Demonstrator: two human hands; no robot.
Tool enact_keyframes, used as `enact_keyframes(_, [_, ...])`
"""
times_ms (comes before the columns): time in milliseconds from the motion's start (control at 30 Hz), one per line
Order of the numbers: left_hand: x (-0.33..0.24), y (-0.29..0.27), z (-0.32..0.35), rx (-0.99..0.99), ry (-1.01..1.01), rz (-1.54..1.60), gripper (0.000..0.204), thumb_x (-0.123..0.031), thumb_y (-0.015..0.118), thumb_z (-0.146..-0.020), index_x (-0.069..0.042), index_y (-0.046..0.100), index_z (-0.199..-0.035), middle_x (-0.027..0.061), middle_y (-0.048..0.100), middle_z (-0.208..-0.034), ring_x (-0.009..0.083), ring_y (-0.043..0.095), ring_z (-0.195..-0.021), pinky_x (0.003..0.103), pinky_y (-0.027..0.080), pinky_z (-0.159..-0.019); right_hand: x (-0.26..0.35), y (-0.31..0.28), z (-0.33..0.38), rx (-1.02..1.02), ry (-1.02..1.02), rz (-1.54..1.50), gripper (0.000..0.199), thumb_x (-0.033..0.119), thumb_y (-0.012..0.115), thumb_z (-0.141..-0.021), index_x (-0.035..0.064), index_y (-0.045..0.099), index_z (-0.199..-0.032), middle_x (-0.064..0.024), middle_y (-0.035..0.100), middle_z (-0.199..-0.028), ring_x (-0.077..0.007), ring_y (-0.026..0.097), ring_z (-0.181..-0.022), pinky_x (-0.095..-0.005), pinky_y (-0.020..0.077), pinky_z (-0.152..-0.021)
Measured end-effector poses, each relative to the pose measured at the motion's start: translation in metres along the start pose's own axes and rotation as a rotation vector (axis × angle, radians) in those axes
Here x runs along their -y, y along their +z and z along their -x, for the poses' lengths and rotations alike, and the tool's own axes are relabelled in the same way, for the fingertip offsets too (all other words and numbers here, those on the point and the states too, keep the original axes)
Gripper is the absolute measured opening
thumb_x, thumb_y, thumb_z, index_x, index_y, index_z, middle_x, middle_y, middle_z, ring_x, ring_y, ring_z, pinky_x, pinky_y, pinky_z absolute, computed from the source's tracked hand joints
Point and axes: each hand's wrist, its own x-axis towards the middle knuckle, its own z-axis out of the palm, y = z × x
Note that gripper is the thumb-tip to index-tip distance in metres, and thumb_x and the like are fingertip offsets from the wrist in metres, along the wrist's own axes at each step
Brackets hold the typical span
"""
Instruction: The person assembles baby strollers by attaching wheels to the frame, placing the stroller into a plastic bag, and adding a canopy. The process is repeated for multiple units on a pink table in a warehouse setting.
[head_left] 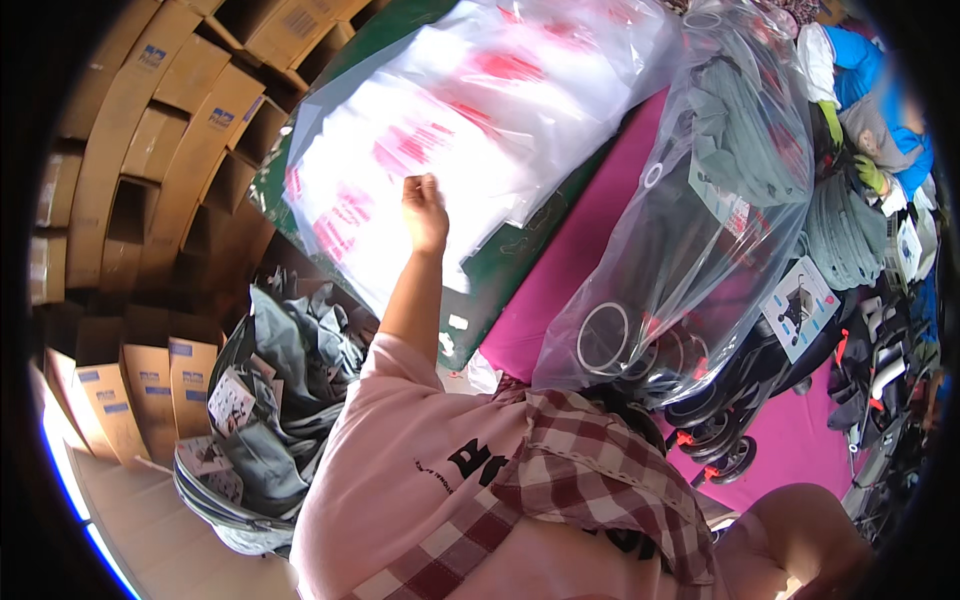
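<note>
My left hand (pixel 425 212) reaches out over a stack of clear plastic bags (pixel 390 160) with red print. Its fingers are curled, the tips together on the plastic of the top bag. The stack lies on a dark green tabletop (pixel 520 240) with worn edges. To its right, a large clear bag (pixel 650 250) covers a folded stroller with grey fabric (pixel 745 140). My right forearm and elbow (pixel 810 530) show at the lower right; the right hand itself is not seen.
Cardboard boxes (pixel 150 150) are piled at the left. Grey fabric parts with printed cards (pixel 270 430) sit below them. Black wheels (pixel 725 460) rest on a magenta surface (pixel 790 450). A co-worker in blue with yellow-green gloves (pixel 870 175) is at the far right, beside stacked grey fabric (pixel 845 235).
</note>
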Motion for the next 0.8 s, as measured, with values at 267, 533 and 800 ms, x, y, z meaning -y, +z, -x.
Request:
enact_keyframes(267, [-0.001, -0.108, 0.183, 0.637, 0.005, -1.316, 0.022, -0.028, 0.055, -0.098, -0.011, 0.067, -0.104, 0.0206, 0.071, -0.096, 0.0384, 0.070, -0.090, 0.048, 0.055, -0.075, 0.017, -0.015, 0.094, -0.196, 0.299, -0.055, 0.044, 0.042, 0.064, -0.092, 0.0122, 0.045, -0.118, -0.0079, 0.065, -0.079, -0.0226, 0.064, -0.070, -0.0391, 0.0495, -0.075])
enact_keyframes(533, [-0.008, -0.173, 0.200, 0.175, 0.027, -1.180, 0.048, -0.024, 0.069, -0.089, -0.002, 0.055, -0.129, 0.0232, 0.056, -0.125, 0.0423, 0.053, -0.120, 0.046, 0.044, -0.103, 0.000, 0.036, 0.203, -0.590, 0.636, -0.451, 0.049, 0.039, 0.070, -0.086, -0.0052, 0.065, -0.107, -0.0211, 0.064, -0.096, -0.0232, 0.063, -0.073, -0.0359, 0.0508, -0.067])
enact_keyframes(800, [-0.069, 0.080, 0.133, 0.415, 0.341, -0.888, 0.092, -0.036, 0.076, -0.085, -0.026, 0.021, -0.158, 0.0289, 0.037, -0.148, 0.0449, 0.038, -0.136, 0.060, 0.040, -0.103, 0.014, 0.104, 0.181, -0.429, 0.958, -0.566, 0.044, 0.017, 0.077, -0.077, -0.0053, 0.068, -0.114, -0.0145, 0.069, -0.100, -0.0228, 0.066, -0.093, -0.0362, 0.0504, -0.086])
